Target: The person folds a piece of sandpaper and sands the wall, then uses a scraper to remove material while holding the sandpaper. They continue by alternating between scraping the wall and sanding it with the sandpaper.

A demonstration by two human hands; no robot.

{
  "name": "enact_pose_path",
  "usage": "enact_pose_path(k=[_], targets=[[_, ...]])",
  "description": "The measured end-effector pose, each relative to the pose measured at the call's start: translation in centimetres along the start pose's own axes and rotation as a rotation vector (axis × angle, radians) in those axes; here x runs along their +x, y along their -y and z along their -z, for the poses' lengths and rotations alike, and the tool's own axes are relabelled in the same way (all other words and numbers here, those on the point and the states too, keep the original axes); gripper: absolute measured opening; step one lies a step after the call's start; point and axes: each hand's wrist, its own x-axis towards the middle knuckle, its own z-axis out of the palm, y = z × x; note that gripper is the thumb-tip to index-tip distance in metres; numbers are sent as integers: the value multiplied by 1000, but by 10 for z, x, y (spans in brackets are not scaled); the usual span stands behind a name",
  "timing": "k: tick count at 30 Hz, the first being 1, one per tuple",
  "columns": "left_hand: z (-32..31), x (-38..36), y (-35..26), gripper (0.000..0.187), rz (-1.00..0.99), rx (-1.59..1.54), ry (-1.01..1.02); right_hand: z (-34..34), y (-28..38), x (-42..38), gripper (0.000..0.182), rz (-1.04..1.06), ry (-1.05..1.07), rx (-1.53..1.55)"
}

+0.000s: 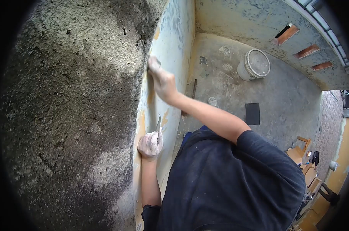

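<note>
My left hand [150,145], coated in whitish dust, is closed around a thin grey-green strip [159,122] that sticks up past the fingers. It rests against the painted wall [143,115], near the top edge. Farther along, my right hand [163,82] has its fingers bent and pressed to the same wall, just below the rough edge. Whatever lies under those fingertips is hidden. Beige filler patches [142,122] show on the wall's blue-white paint. To the left spreads a rough, dark concrete surface [78,96].
A lidded white bucket [254,64] stands on the concrete floor [228,88] below. A black square sheet [252,114] and a small clear cup [213,101] lie nearer. Cardboard boxes [295,154] sit at the right. The far wall has several slot openings [288,34].
</note>
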Motion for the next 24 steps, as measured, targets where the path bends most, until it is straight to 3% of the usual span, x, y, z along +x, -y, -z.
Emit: enact_pose_path(k=[1, 3, 4, 6, 8, 11, 14, 24], targets=[[0, 1, -1, 34, 4, 4, -6, 1, -1, 23, 42, -72, -74, -24], [-3, -1, -1, 34, 13, 26, -14, 13, -9, 61, 38, -432, 67, -64], [-2, -2, -1, 34, 12, 43, -12, 9, -8, 51, 38, -433, 73, -59], [0, -1, 0, 33, 17, 50, -17, 0, -2, 24, 38, -173, -34, -49], [-2, -1, -3, 33, 29, 49, -16, 7, 33, -20, 41, -85, 27, -8], [-6, 0, -1, 32, 23, 61, -28, 31, 20, -57, 46, -44, 308, 134], [-7, -1, -1, 31, 25, 61, -31, 39, 23, -48, 46, -54, 381, 106], [-6, -1, -10, 29, 124, 134, -63, 25, 24, -58, 55, 40, 322, -32]])
